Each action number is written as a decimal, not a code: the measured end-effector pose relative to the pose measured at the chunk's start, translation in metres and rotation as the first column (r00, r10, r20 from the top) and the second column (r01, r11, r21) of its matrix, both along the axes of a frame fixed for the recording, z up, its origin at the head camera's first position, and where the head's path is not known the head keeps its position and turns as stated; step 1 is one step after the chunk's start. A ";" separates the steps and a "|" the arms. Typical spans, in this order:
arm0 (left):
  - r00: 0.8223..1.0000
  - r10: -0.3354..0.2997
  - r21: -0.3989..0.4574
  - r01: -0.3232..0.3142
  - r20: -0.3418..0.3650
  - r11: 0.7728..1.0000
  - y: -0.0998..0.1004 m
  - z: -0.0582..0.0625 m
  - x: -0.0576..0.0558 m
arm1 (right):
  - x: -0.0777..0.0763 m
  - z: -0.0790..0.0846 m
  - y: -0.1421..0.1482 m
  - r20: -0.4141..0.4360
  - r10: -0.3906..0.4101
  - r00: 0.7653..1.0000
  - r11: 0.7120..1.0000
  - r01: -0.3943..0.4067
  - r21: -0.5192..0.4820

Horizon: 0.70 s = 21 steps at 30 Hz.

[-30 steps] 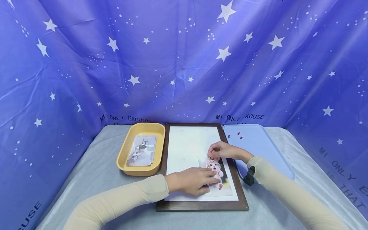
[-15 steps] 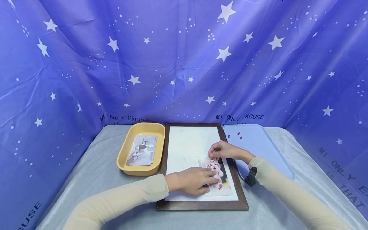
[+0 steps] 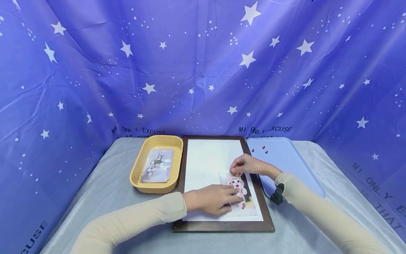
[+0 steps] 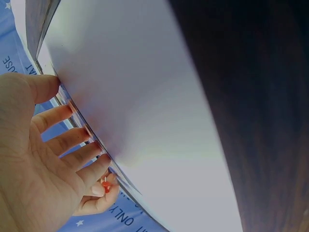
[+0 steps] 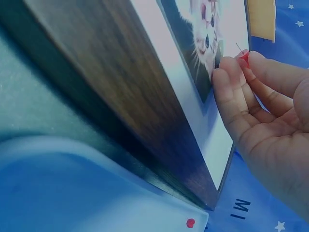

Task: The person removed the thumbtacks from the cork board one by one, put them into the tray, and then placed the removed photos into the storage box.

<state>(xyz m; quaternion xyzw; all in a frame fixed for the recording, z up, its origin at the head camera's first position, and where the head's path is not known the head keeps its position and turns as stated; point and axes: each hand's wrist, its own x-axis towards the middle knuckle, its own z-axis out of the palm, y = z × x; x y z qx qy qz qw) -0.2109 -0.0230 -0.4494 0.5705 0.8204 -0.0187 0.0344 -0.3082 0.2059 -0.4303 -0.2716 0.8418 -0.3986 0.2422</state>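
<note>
A kitten photo lies on the right part of a white board with a dark wooden frame. My left hand rests flat on the photo's left side, its fingers spread over the kitten. At the photo's top edge, my right hand pinches a red push pin between thumb and fingertips. The pin's bare needle shows in the right wrist view, with the photo just beside the fingers. Also in the left wrist view, a bit of the red pin shows in the right hand's fingers beyond my left hand.
Left of the frame, a yellow tray holds several photos. A light blue tray stands to the right, partly under the right forearm, with several red push pins near its far left corner. A starry blue curtain hangs behind the table.
My right hand has shifted very slightly up at the photo's top edge and still pinches the push pin. The left hand and the photo stay in place.
</note>
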 end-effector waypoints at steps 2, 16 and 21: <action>1.000 -0.001 -0.001 0.001 -0.005 1.000 0.000 0.000 0.000 | 0.000 0.003 0.000 -0.005 0.007 1.000 1.000 -0.007 -0.002; 1.000 0.007 0.000 -0.007 0.005 1.000 0.000 0.001 0.000 | -0.001 0.024 0.003 -0.082 0.003 0.997 0.999 0.001 0.039; 1.000 0.008 -0.003 -0.008 -0.010 1.000 0.000 0.000 0.000 | -0.003 0.035 0.007 -0.111 -0.013 0.994 0.998 0.019 0.059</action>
